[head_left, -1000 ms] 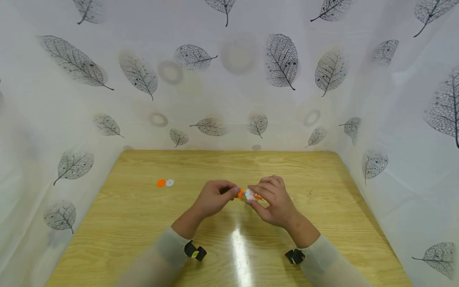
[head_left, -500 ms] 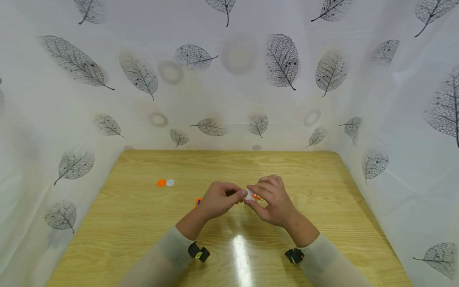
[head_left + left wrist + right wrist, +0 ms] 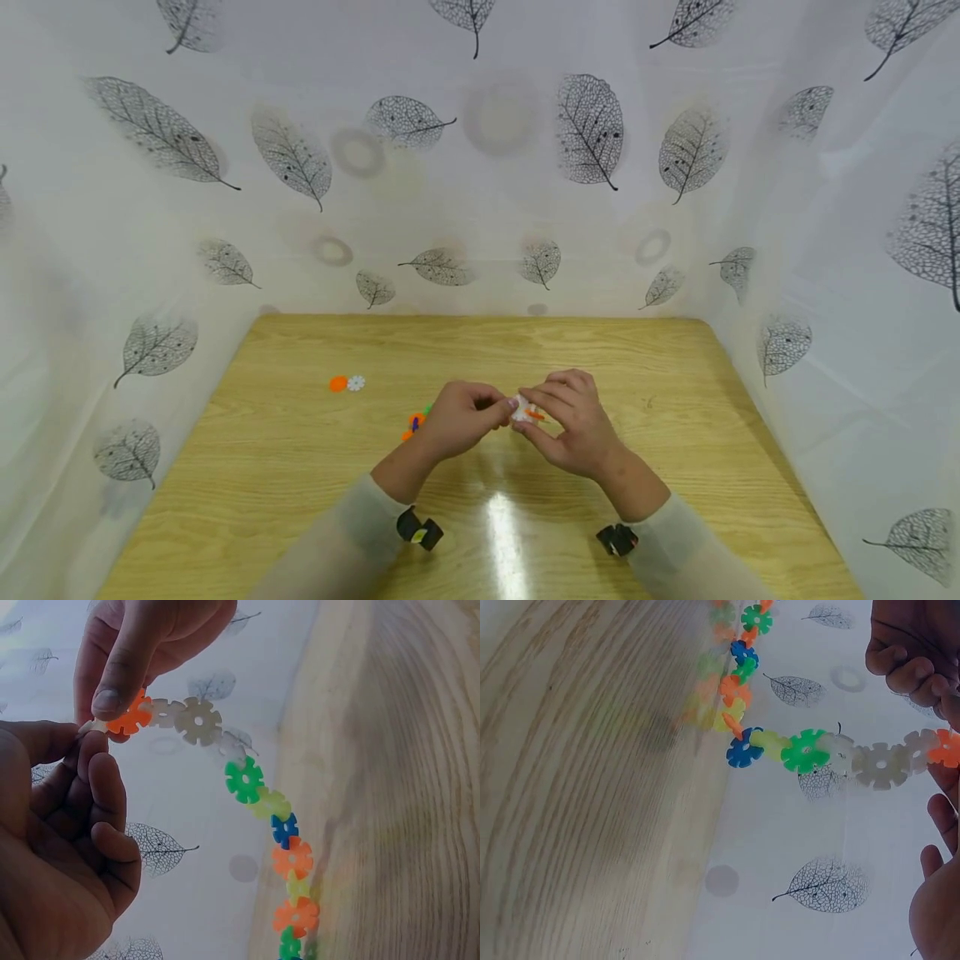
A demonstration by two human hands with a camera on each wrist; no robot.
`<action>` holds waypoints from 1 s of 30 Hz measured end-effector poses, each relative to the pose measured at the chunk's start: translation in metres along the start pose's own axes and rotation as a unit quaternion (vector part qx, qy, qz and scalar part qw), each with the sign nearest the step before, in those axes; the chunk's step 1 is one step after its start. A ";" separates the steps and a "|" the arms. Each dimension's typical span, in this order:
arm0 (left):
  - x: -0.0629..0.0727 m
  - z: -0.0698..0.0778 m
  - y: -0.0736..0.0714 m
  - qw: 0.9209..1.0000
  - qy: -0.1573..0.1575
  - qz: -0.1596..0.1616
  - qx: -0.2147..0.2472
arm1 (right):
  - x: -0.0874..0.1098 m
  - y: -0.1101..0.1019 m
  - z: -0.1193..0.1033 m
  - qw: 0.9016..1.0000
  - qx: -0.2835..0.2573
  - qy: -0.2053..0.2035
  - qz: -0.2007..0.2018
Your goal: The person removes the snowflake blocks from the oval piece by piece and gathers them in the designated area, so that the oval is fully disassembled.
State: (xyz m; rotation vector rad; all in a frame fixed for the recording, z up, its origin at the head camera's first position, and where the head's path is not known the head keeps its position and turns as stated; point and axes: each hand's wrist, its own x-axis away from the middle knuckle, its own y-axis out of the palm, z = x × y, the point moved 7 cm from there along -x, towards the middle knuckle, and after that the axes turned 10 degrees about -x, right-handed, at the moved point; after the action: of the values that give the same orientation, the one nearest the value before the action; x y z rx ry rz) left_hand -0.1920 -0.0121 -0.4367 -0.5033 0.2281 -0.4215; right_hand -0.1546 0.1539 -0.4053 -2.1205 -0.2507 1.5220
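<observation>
My left hand and right hand meet over the middle of the table, around one end of a chain of notched plastic discs. In the left wrist view, thumb and finger of the left hand pinch a small white disc. The right hand grips the orange disc beside it, thumb on top. Grey, clear, green, yellow, blue and orange discs follow along the chain, interlocked at their slots. In the head view, a coloured stretch of chain shows left of the left hand, partly hidden behind it.
At the table's left lie a loose orange disc and a white notched disc, side by side. A leaf-printed white curtain encloses the back and both sides of the wooden table.
The left hand has shifted slightly right, closer to the right hand. Orange and blue pieces between the hands no longer show there; coloured discs now appear left of the left hand.
</observation>
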 end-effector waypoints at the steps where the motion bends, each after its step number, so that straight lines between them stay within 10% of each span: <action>1: 0.000 0.000 0.000 1.000 -0.003 0.000 0.003 | 0.001 -0.001 0.000 1.000 -0.001 0.002 0.002; 30: 0.001 0.001 -0.003 1.000 0.008 0.016 0.013 | 0.007 -0.009 -0.006 0.998 -0.013 -0.060 0.029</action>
State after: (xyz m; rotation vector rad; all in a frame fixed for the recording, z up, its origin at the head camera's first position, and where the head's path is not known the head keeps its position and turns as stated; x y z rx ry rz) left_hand -0.1919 -0.0146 -0.4347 -0.4707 0.2466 -0.3970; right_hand -0.1450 0.1630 -0.4051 -2.0756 -0.2531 1.6912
